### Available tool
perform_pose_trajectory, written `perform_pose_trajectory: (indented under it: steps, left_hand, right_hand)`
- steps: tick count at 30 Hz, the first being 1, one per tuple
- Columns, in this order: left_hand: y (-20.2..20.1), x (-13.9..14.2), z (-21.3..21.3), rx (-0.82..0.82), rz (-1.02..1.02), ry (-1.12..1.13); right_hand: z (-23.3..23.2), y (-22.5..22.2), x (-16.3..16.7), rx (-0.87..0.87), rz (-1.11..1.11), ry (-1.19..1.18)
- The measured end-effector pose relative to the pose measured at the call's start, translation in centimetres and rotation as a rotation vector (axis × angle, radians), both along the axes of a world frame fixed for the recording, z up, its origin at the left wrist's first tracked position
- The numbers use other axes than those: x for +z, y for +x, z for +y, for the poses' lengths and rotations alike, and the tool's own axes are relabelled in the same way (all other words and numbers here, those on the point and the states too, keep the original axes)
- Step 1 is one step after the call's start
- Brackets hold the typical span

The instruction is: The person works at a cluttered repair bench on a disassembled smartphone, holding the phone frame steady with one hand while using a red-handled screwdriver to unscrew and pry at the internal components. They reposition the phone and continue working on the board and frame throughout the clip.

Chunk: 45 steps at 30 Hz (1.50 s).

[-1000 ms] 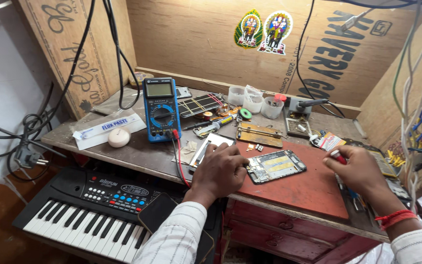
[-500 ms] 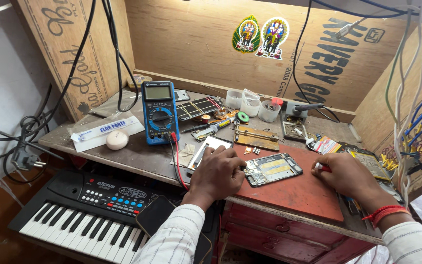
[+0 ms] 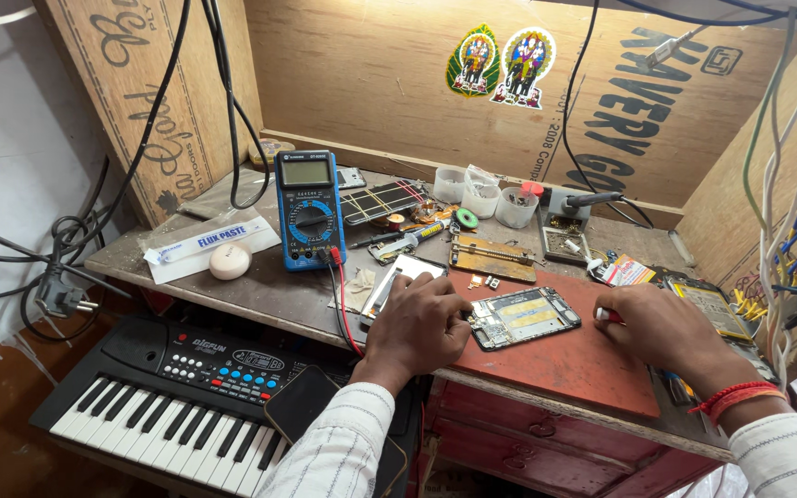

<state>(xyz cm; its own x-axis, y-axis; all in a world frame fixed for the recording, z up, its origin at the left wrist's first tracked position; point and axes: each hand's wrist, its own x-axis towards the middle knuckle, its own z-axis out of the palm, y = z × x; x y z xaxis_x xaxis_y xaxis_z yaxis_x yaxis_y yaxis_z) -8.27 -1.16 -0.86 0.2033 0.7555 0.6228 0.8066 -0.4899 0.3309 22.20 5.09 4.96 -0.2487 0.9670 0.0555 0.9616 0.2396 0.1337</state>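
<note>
An opened phone point(image 3: 520, 317) with its circuit board exposed lies on a red mat point(image 3: 583, 360) on the workbench. My left hand point(image 3: 417, 323) rests on the phone's left end with the fingers curled, pressing it to the bench. My right hand point(image 3: 661, 330) lies on the mat to the right of the phone, closed around a small red-tipped tool point(image 3: 607, 315) that points toward the phone. A detached phone panel point(image 3: 398, 279) lies just behind my left hand.
A blue multimeter point(image 3: 308, 208) with red and black leads stands at the back left, beside a flux paste tube point(image 3: 209, 242) and a white round lump point(image 3: 230, 261). Small plastic cups point(image 3: 481, 195), a metal jig point(image 3: 493, 257) and a soldering iron holder point(image 3: 565, 210) are behind. An electronic keyboard point(image 3: 177, 397) sits below the bench.
My right hand has moved left along the mat toward the phone. My left hand stays on the phone's left end. The view has shifted a little.
</note>
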Motion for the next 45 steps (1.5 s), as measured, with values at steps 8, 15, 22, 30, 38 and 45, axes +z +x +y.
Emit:
perform_pose_trajectory:
  steps: [8,15,22,30,38,45]
  left_hand:
    - [-0.1,0.0,0.0,0.004,0.003,-0.015]
    - [-0.1,0.0,0.1,0.004,0.002,-0.019]
    - [-0.1,-0.2,0.3,0.021,0.017,-0.014]
    - [-0.2,-0.1,0.2,0.018,0.016,-0.014]
    - [-0.3,-0.1,0.3,-0.001,0.003,0.004]
    - [-0.3,-0.1,0.3,-0.003,0.008,0.005]
  right_hand:
    - [0.0,0.6,-1.0,0.086,0.126,0.04]
    - [-0.6,0.8,-1.4,0.264,0.288,0.048]
    - [-3.5,-1.3,-2.4,0.411,0.405,0.051]
    - [-4.7,-2.4,-2.6,0.55,0.408,0.158]
    - [-4.3,-1.9,-2.7,0.351,0.603,0.039]
    - [-4.4,-2.0,-2.4,0.17,0.551,-0.035]
